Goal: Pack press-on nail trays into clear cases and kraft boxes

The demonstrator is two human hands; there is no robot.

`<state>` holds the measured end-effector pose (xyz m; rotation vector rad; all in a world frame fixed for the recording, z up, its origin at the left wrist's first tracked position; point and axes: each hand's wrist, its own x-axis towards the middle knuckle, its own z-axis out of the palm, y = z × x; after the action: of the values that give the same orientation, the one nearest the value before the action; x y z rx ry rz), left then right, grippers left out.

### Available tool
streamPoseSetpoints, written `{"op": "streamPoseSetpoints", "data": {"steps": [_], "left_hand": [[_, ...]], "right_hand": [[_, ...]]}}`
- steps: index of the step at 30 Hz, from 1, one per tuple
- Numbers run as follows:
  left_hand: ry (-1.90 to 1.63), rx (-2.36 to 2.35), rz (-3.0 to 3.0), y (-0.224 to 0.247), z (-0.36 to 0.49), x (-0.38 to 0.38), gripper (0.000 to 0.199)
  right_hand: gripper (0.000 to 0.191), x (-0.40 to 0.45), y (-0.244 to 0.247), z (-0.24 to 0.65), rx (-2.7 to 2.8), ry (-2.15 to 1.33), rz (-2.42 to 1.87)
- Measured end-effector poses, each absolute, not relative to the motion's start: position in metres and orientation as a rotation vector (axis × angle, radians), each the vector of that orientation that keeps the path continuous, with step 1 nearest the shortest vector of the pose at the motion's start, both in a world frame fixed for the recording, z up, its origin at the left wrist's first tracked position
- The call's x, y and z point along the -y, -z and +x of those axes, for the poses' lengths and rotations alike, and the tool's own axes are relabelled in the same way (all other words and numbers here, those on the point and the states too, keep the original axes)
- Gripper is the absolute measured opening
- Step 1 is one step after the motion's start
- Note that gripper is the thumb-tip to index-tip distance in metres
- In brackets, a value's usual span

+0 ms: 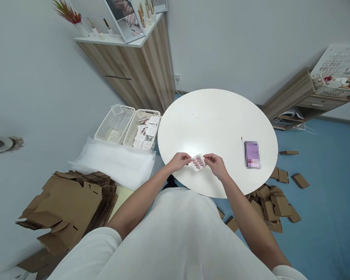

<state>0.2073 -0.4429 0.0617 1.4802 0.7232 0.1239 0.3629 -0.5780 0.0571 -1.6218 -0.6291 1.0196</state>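
Note:
A small white card (198,162) with reddish, nail-like shapes on it is held over the near part of the round white table (216,112). My left hand (180,161) pinches its left corner between thumb and fingers. At the upper right corner, my right hand (216,164) grips the same card. A purple and pink item (252,154), blurred by pixelation, lies on the right side of the table. Some tiny dark marks are on the tabletop near it.
Left of the table stand a basket of cards (127,134) and a basket with clear plastic (100,126). White sheeting (119,161) and flattened cardboard (72,206) lie nearer. Small brown boxes (280,205) cover the floor at right. A wooden cabinet (154,66) stands behind.

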Motion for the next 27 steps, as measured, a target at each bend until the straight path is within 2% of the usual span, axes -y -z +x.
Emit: {"op": "streamPoseSetpoints", "data": {"steps": [3,9,12,17,19,24,27], "left_hand": [[-0.166,-0.805,1.387,-0.058,0.204,0.446,0.023],[-0.222,-0.906,1.246,-0.056,0.203,0.449,0.026],[-0.215,-0.903,1.25,-0.055,0.204,0.45,0.026],[-0.204,-0.81,1.359,-0.054,0.204,0.451,0.025],[-0.21,-0.756,1.457,-0.057,0.201,0.45,0.035],[-0.168,-0.652,1.883,-0.069,0.191,0.441,0.079],[-0.124,-0.635,2.03,-0.069,0.189,0.435,0.084]], "right_hand": [[0.037,0.581,-0.055,0.36,0.653,-0.931,-1.676],[0.07,0.586,-0.05,0.343,0.852,-0.87,-1.734],[0.074,0.584,-0.047,0.339,0.87,-0.847,-1.724],[0.071,0.582,-0.042,0.347,0.874,-0.896,-1.668],[0.071,0.582,-0.04,0.351,0.866,-0.95,-1.627],[0.072,0.58,-0.04,0.358,0.889,-1.06,-1.548],[0.071,0.577,-0.04,0.358,0.922,-1.097,-1.518]]}}
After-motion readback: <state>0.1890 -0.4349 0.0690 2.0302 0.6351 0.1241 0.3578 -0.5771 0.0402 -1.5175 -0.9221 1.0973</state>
